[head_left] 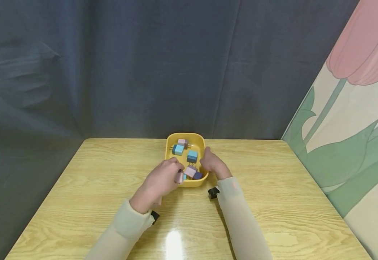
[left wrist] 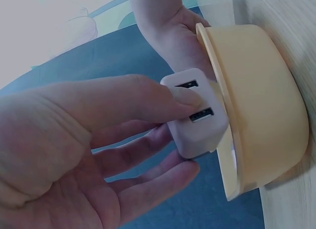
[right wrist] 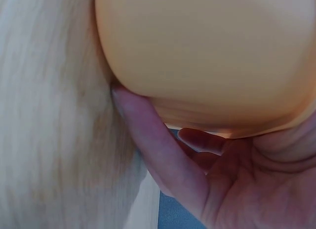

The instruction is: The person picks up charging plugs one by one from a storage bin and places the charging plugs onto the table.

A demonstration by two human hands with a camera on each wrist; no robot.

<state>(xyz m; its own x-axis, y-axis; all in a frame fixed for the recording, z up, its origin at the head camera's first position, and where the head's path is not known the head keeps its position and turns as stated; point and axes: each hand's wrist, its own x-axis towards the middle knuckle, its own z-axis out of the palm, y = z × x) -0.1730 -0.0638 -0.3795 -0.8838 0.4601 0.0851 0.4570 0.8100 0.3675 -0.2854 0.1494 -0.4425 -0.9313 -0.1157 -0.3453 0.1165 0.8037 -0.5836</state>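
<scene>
My left hand [head_left: 164, 177] pinches a pale pink USB charger [left wrist: 202, 133] between thumb and fingers, over the near left rim of a yellow plastic basin [head_left: 168, 146]. Two USB ports on the charger face the left wrist camera. At the basin's right side, my right hand [head_left: 215, 165] grips the wall, one digit running down the outside to the table in the right wrist view. Inside the basin lie several plug chargers: a blue one [head_left: 192, 156], a light blue one [head_left: 178, 150], a pink one [head_left: 182, 142] and another pink one [head_left: 190, 170].
The basin stands on a wooden table [head_left: 111, 169], close to its far edge. Behind the table hangs a dark blue curtain [head_left: 163, 72]. A wall with a painted tulip [head_left: 354, 54] borders the right side. Dark wrist devices [head_left: 213, 193] sit at both cuffs.
</scene>
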